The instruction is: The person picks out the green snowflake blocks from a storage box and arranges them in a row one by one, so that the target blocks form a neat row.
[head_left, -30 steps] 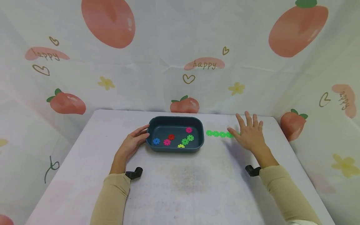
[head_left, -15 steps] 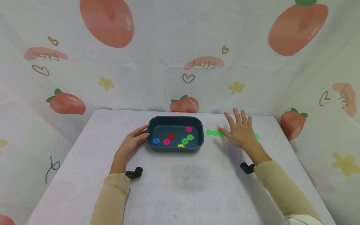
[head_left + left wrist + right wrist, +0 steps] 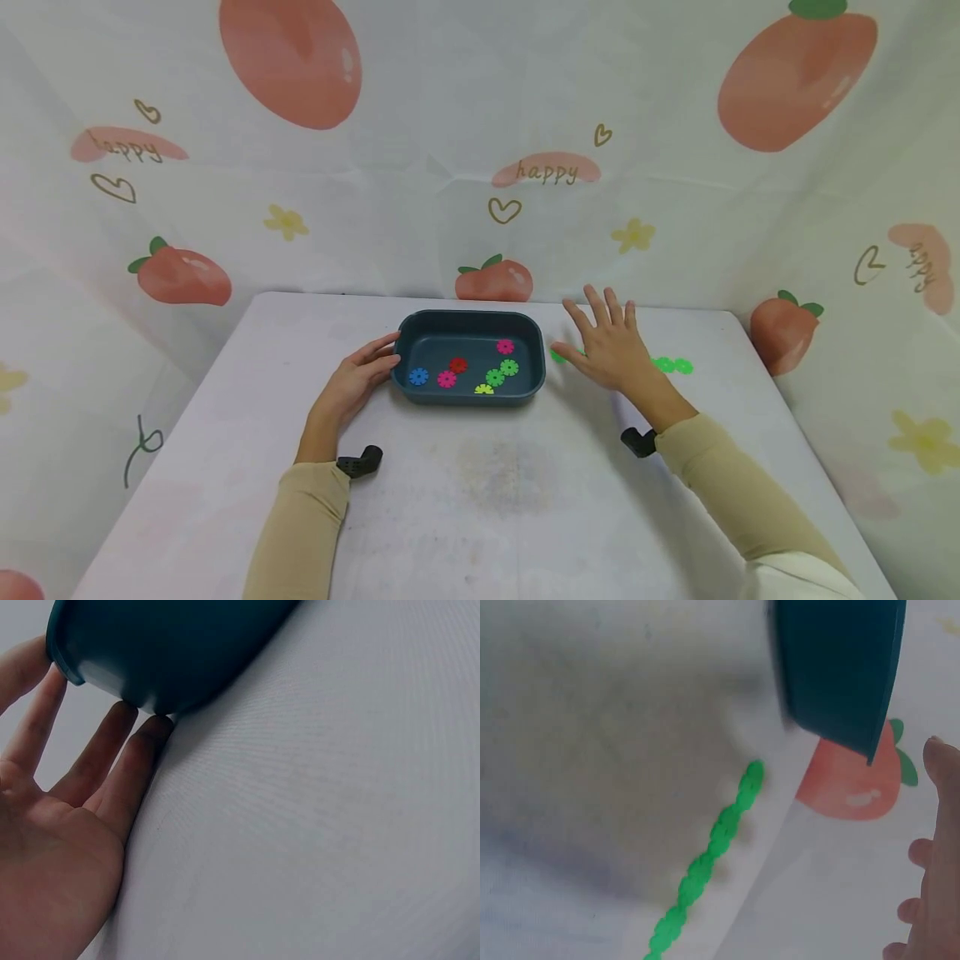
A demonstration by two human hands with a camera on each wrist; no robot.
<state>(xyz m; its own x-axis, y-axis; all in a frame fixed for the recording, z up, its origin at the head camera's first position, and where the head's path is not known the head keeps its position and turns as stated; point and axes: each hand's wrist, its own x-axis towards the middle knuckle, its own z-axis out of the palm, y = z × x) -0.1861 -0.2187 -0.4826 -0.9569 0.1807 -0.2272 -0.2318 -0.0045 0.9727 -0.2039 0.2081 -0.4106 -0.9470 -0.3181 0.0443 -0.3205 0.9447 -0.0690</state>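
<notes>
My left hand [image 3: 351, 385] is at the left end of a dark teal plastic basin [image 3: 468, 400]. In the left wrist view its long, fairly straight fingers [image 3: 97, 754] touch the basin's outer wall and rim. My right hand [image 3: 613, 350], fingers spread, hovers to the right of the basin and holds nothing. Beneath it a row of bright green notched discs [image 3: 673, 365] lies on the table, its middle hidden by the hand. The right wrist view shows that row as overlapping, linked discs [image 3: 696, 879].
Inside the basin lie loose notched discs: a blue disc [image 3: 418, 377], a red disc [image 3: 457, 365], pink ones, green ones [image 3: 509, 367] and a yellow disc [image 3: 483, 388]. The white table [image 3: 420, 517] ends at a fruit-printed cloth [image 3: 390, 208] behind.
My right hand has moved left toward the basin, above the green row, uncovering its right end and covering more of its left part. My left hand and the basin have stayed put.
</notes>
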